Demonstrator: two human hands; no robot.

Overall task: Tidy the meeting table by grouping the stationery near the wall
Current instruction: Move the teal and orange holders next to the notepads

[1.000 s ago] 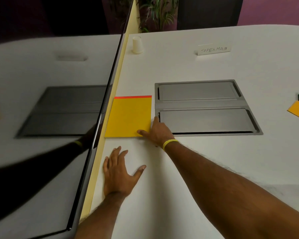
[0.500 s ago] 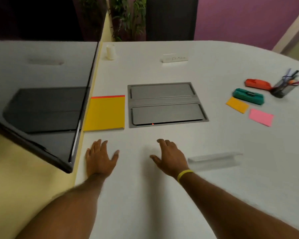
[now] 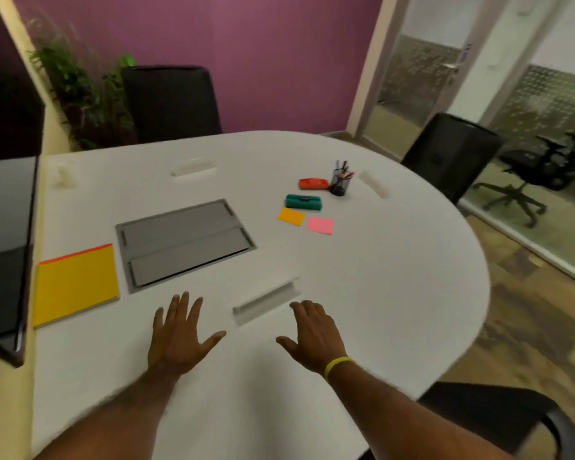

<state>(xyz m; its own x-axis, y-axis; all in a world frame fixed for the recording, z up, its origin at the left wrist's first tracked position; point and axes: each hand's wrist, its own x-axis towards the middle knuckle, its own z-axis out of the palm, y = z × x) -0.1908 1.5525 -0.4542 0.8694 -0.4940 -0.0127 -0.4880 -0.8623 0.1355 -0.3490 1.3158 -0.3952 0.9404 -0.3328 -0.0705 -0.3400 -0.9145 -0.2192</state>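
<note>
Both hands are empty right now. The left hand [image 3: 180, 336] and the right hand [image 3: 312, 333] are flat on the white surface [image 3: 395, 293] with fingers spread, holding nothing. The yellow pad [image 3: 77, 283] already sits over by the wall [image 3: 0, 410] on the left, so that one looks sorted imo. The leftovers are all in one bunch, well apart from the hands, forward and off to the right: the green case [image 3: 303, 202], red stapler [image 3: 313, 183], pen cup [image 3: 338, 184], orange note [image 3: 291, 216] and pink note [image 3: 320, 225]. The right hand is clearly the nearer one, so I'd guess it does the reaching and then carries stuff left past the grey hatch [image 3: 185, 245]. The green case has its long axis running roughly side to side, so grabbing across the short side looks easiest. There's a clear holder [image 3: 266, 302] just ahead, between the hands.
</note>
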